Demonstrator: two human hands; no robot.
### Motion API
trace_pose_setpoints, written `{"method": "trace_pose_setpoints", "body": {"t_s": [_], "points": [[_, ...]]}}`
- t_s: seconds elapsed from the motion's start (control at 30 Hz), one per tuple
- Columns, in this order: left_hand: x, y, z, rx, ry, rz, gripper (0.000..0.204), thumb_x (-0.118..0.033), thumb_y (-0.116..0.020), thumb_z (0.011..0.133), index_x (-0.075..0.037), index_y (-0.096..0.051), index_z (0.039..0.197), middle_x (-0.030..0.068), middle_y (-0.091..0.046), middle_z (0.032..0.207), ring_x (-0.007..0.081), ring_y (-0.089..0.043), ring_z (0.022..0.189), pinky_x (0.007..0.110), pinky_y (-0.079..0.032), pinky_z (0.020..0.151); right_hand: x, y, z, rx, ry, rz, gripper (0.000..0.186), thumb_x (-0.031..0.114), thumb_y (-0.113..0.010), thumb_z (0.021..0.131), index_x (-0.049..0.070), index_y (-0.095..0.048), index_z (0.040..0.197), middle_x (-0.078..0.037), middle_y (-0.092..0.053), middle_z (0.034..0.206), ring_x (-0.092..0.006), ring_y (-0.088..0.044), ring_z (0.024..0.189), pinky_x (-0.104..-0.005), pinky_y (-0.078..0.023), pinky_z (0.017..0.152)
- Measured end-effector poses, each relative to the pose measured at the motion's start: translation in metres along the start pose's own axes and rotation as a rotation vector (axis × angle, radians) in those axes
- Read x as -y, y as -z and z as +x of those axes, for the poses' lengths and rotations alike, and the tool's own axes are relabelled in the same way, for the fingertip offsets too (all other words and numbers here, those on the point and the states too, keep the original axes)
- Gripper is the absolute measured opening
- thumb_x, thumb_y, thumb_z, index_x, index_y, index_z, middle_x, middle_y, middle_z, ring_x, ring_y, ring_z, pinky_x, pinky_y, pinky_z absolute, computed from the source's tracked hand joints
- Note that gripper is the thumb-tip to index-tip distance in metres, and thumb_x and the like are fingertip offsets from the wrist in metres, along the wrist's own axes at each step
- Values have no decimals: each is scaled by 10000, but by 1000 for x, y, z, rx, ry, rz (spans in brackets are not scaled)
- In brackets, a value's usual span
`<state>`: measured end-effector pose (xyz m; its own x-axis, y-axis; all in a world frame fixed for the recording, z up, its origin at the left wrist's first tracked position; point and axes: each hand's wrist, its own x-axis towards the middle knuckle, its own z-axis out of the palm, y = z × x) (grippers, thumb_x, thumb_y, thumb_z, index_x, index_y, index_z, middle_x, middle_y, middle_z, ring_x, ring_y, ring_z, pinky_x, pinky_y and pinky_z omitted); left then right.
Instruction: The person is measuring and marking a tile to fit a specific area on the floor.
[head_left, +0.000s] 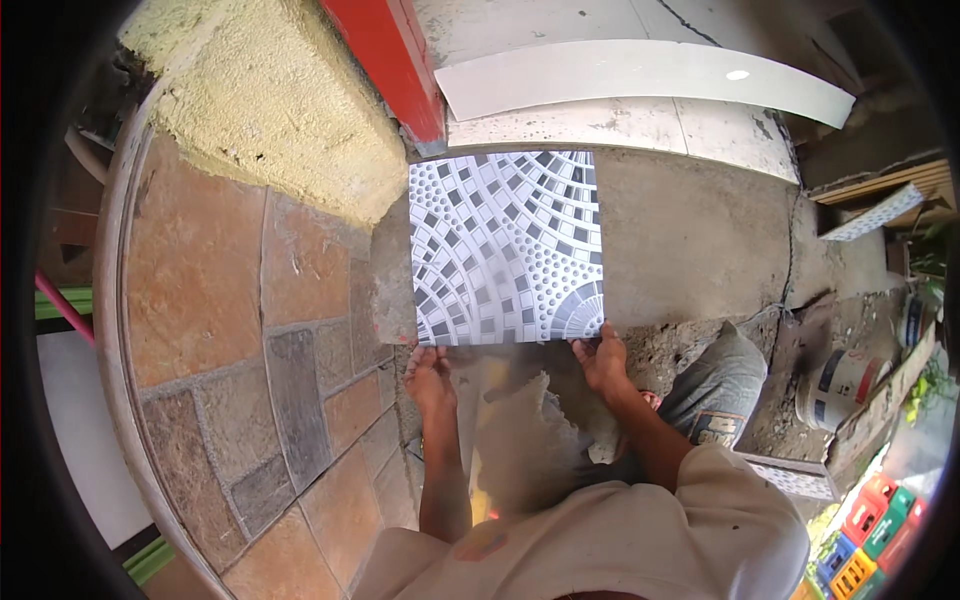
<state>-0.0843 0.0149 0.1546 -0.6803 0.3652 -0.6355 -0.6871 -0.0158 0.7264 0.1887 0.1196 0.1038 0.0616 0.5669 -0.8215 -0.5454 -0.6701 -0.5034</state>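
Note:
A square tile [505,240] with a grey and white mosaic pattern lies flat over a strip of bare grey concrete [690,240], beside a rough yellow plastered base [260,110] and below a white step [630,130]. My left hand [430,372] holds the tile's near left corner from below, fingers curled at the edge. At the near right corner, my right hand [603,360] grips the same edge. Whether the tile rests fully on the concrete or is slightly raised, I cannot tell.
Stone-patterned paving [190,260] runs along the left, and a red post [390,60] stands behind. A long white strip [630,75] lies on the step. At right are tile pieces [865,215], a bucket [835,395] and coloured crates [870,530]. My bent knee [730,370] is right of my hands.

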Motion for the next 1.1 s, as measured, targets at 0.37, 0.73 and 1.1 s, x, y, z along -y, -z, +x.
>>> {"method": "trace_pose_setpoints", "body": {"t_s": [0.37,0.73,1.1], "points": [[-2,5,-7,-12,20,11,144,-17,-620,910,-23,-619,1054,45,-678,902,136,-660,736,227,-475,559,-48,64,58,12,356,-307,327,364,-412,1047,88,-573,1116,-78,-616,974,-259,-616,858,-385,-522,766],[-5,-22,-14,-29,79,26,111,-42,-617,923,-28,-622,1033,49,-678,874,144,-666,730,235,-473,531,-44,84,85,29,449,-283,323,360,-415,1047,87,-576,1108,-75,-612,949,-265,-617,858,-388,-539,763],[-10,-26,0,-83,76,21,116,-29,-633,905,-13,-629,1020,73,-685,839,159,-659,655,243,-466,483,25,11,5,24,-41,28,263,318,-453,1039,84,-565,1085,-64,-628,924,-236,-630,833,-375,-531,740]]}}
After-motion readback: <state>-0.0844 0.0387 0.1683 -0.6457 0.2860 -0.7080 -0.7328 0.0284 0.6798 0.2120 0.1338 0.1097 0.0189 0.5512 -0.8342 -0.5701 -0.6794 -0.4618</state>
